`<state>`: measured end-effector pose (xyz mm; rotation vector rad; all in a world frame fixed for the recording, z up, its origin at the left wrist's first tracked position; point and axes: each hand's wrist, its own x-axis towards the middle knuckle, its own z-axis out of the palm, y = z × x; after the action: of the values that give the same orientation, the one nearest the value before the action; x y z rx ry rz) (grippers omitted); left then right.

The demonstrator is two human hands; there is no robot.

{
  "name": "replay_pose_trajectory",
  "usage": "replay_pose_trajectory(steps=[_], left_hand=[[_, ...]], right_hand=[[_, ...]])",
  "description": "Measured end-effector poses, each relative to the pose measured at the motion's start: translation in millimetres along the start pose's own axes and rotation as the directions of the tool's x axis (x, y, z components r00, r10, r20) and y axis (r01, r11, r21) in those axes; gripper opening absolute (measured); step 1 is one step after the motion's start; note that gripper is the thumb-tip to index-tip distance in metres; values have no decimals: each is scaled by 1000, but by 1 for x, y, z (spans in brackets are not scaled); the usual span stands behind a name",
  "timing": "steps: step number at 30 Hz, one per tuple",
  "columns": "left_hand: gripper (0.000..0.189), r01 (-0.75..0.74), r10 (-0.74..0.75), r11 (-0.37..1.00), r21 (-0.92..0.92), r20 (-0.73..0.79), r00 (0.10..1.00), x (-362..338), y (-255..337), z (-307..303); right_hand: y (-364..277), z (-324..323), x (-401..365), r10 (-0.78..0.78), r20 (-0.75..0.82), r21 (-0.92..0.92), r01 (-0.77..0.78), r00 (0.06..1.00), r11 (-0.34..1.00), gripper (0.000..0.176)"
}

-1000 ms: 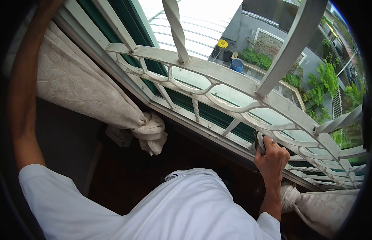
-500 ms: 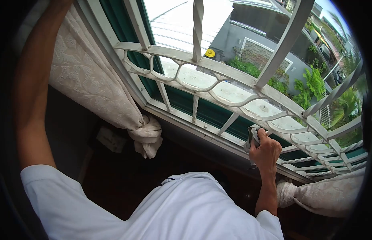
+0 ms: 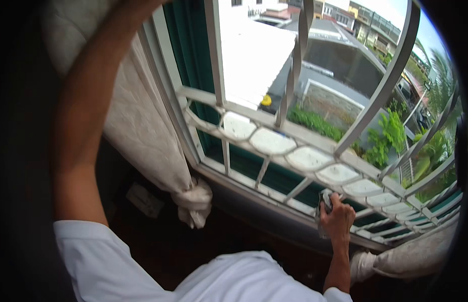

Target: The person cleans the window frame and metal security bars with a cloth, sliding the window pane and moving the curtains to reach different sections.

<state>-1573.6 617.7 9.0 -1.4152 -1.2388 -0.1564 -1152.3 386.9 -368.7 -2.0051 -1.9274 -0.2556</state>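
My right hand (image 3: pixel 337 219) is closed round a crumpled greyish cloth (image 3: pixel 324 204), held against the lower bars of the white window grille (image 3: pixel 296 189). Part of the cloth hangs below the fingers. My left arm reaches up past the left curtain (image 3: pixel 138 110) to the top edge of the view, where my left hand is cut off. The grille has twisted vertical bars and a band of curved loops across it.
Knotted at its lower end, the left curtain hangs beside the window frame (image 3: pixel 166 85); another tied curtain (image 3: pixel 415 256) is at the lower right. A pale box-like object (image 3: pixel 143 200) lies low at the left. Outside are roofs, walls and green plants.
The view has tilted up, showing more rooftops, and the grille and both arms sit lower and further right in it. My right hand still grips the cloth at the lower bars.
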Motion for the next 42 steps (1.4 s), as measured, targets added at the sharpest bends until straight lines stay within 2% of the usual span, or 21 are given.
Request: replay_pose_trajectory(steps=[1,2,3,4,7,8,9,11,16,18,21,22,23,25,27,28,31,32,36,39,42], left_hand=[[23,-19,19,999,34,11,1000,-1,2,-14],[25,-46,45,991,-125,-12,999,-14,3,-52],[33,34,-47,982,-185,-68,997,-5,-1,-42],[23,-16,-178,950,-312,-582,794,2,-9,-5],[22,163,-528,717,-678,-376,761,-3,-31,-35],[22,163,-527,734,-659,-400,750,-1,-37,-39],[21,171,-551,687,-706,-353,756,-2,-43,-39],[20,201,-583,645,-737,-304,754,-6,-49,-37],[8,138,-434,794,-593,-393,811,-2,-26,-37],[7,68,-328,801,-595,-340,881,3,-16,-25],[8,108,-263,851,-515,-238,935,9,-11,-14],[8,148,-262,849,-508,-161,952,14,-12,-12],[8,128,-246,843,-523,-162,956,18,-11,-11],[4,223,-334,873,-433,-199,921,26,-7,-9],[7,222,-282,856,-468,-62,957,33,-8,-19],[12,143,-238,861,-487,-140,961,34,-9,-15],[10,127,-247,898,-421,-243,938,26,2,-4],[7,117,-217,926,-359,-252,943,17,8,-8],[4,150,-254,905,-399,-224,941,-2,42,2],[21,226,-331,900,-372,-245,911,-11,63,15],[25,147,-271,903,-404,-267,925,-23,52,11]], right_hand=[[3,2,0,-34,-17,9,34,999,999,22],[5,1,0,-4,22,38,3,1000,999,24],[6,-1,1,16,69,69,-21,997,997,26],[6,-4,2,14,82,73,-20,997,997,28],[9,1,-3,37,37,156,-43,999,987,26],[7,-4,-2,51,79,152,-63,996,986,26],[-3,-38,-3,40,235,137,-74,971,988,38],[-3,-41,-3,51,250,145,-90,967,985,35],[2,-34,-3,9,240,169,-51,971,984,35],[-2,-39,-5,23,243,155,-62,970,986,33],[-9,-44,-8,67,242,140,-103,968,985,34],[-6,-37,-11,6,142,106,-21,990,994,33],[-1,-9,-5,47,36,100,-50,998,994,26],[-3,-8,-2,115,110,126,-128,987,984,28],[-3,2,-5,99,-1,56,-98,995,994,30],[-7,2,-5,129,-1,57,-128,992,990,30],[-14,7,-6,186,-53,55,-183,981,982,30],[-16,7,-5,203,-64,66,-199,977,978,29],[-15,17,-6,287,-59,93,-281,956,955,32],[-19,19,-6,305,-112,85,-297,946,951,32],[-23,20,-5,318,-129,75,-310,939,948,31]])
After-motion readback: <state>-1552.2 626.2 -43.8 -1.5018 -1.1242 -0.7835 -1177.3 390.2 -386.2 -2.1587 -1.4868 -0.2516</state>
